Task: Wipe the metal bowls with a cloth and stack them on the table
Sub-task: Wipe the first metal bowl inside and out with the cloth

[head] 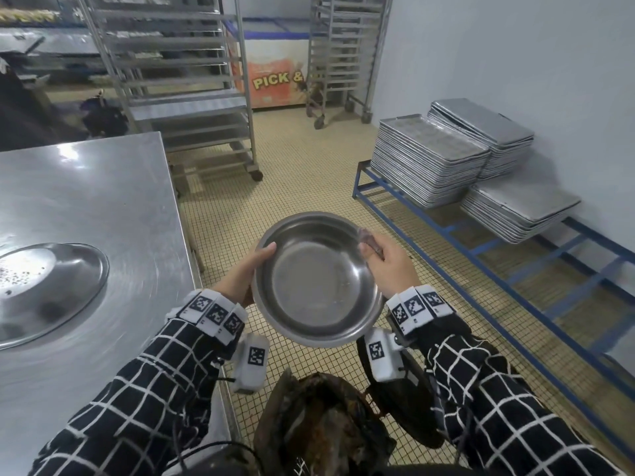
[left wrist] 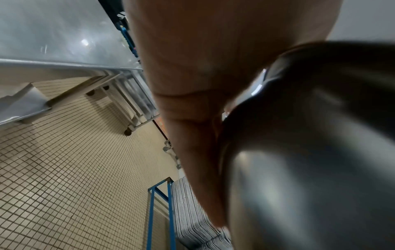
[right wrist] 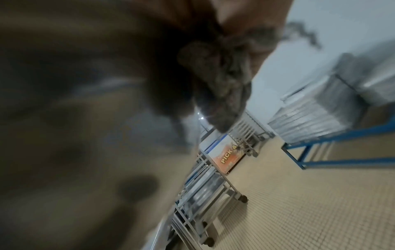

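Hands (head: pixel 323 266) gripping bowl (head: pixel 318 280) rim

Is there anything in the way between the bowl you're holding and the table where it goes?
Nothing visible blocks it. The bowl is held over the floor by the left hand and the right hand, which also holds the cloth. The table is just to the left, with an upside-down bowl already on it.

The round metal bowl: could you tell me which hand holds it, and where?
Both: left hand grips its left rim; right hand presses a dark cloth on its right rim.
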Tool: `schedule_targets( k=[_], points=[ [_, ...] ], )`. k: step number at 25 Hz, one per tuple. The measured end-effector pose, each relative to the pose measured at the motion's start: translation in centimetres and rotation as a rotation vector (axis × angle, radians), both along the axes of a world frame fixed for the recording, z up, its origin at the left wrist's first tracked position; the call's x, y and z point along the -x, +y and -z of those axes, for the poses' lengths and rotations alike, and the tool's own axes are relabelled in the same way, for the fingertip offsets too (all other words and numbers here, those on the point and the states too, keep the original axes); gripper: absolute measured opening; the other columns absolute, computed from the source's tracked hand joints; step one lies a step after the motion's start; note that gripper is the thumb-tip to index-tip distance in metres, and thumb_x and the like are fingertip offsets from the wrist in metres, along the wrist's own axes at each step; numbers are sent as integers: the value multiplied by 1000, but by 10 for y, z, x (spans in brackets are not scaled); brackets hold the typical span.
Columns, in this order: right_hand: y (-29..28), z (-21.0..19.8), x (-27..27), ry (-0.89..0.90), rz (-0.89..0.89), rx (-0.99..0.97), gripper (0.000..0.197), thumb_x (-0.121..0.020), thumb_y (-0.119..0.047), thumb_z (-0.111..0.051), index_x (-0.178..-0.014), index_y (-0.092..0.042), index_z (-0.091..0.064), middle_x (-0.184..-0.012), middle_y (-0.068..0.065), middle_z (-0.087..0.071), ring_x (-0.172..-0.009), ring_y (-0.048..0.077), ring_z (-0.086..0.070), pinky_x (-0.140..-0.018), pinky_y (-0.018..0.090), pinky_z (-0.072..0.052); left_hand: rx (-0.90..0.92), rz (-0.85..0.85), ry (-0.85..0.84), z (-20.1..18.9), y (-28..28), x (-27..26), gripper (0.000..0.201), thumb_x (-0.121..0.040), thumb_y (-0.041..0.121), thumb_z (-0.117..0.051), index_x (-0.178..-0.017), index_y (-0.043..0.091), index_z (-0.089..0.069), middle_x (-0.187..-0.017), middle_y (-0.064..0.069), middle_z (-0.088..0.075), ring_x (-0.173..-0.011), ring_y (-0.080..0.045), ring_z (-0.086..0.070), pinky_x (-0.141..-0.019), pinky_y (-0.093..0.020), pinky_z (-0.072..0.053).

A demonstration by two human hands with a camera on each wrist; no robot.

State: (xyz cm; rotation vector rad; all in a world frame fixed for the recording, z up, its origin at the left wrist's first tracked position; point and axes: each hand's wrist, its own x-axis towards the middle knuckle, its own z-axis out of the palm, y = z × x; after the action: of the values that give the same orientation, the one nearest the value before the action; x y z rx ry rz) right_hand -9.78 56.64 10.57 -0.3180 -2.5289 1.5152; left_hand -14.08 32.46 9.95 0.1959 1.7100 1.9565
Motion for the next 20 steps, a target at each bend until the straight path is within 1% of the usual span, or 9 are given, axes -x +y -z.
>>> schedule_targets(
  k=[2, 4, 7, 9, 12, 14, 16, 18, 20],
  points=[
    [1, -5, -2, -12, -70, -73, 19, -97, -34, -49, -110, -27, -61, -96, -9, -65, -87, 4, -58, -68, 17, -39, 52, -3, -105, -5, -4, -1, 46, -90, 47, -50, -104, 6, -60, -57, -1, -61, -47, -18, -59, -56, -29, -52],
    [-2, -7, -6, -25, -58, -85, 20, -98, -33, -47, -107, -23, -61, -90, -7, -63, -80, 4, -57, -63, 16, -37, 105, -99, -101, -8, -1, -6, 47, -95, 47, -40, -101, 5, -63, -56, -2, -62, -49, -20, -60, -60, -32, -51],
    [-7, -6, -11, -3, 74, 4, 18, -99, -33, -45, -103, -22, -59, -91, -3, -64, -78, 7, -58, -59, 15, -38, 145, -205, 48, -2, 10, -10, 55, -98, 50, -31, -105, 7, -65, -87, -15, -71, -81, -34, -68, -85, -46, -52],
    [-16, -4, -13, 24, 183, 84, 20, -99, -33, -44, -100, -19, -58, -89, -1, -63, -76, 9, -59, -57, 15, -39, 88, -302, 113, 0, 20, -14, 50, -100, 47, -27, -105, 14, -64, -99, -15, -70, -91, -34, -67, -89, -46, -52],
    [-34, 1, -14, 58, 338, 217, 18, -100, -31, -43, -103, -17, -54, -87, -7, -59, -74, 2, -57, -54, 13, -37, -4, -429, 89, 5, 39, -19, 44, -100, 48, -27, -111, 19, -58, -104, -10, -69, -96, -27, -67, -91, -44, -52],
    [-42, 6, -13, 96, 429, 284, 17, -99, -28, -44, -105, -14, -53, -86, -7, -59, -73, 2, -57, -54, 15, -39, -3, -364, 47, 8, 48, -23, 41, -99, 47, -31, -114, 17, -55, -101, -9, -69, -92, -25, -68, -87, -41, -54],
    [-43, 10, -14, 98, 468, 297, 18, -99, -26, -46, -109, -13, -52, -90, -6, -60, -75, 2, -57, -57, 17, -44, 22, -223, 15, 16, 49, -24, 43, -95, 44, -42, -119, 10, -52, -99, -10, -70, -89, -25, -70, -82, -39, -56],
    [-37, 10, -15, 79, 438, 269, 18, -98, -24, -47, -114, -16, -52, -98, -7, -59, -81, 2, -57, -70, 21, -50, 10, -138, 0, 18, 43, -24, 54, -86, 43, -52, -126, 7, -48, -104, -12, -69, -90, -25, -69, -80, -37, -56],
    [-26, 7, -16, 56, 358, 204, 19, -98, -25, -48, -115, -18, -54, -100, -8, -59, -86, 5, -57, -80, 27, -51, -58, -138, 0, 15, 30, -19, 53, -85, 45, -55, -125, 11, -49, -103, -11, -67, -86, -24, -68, -73, -36, -57]
  ],
)
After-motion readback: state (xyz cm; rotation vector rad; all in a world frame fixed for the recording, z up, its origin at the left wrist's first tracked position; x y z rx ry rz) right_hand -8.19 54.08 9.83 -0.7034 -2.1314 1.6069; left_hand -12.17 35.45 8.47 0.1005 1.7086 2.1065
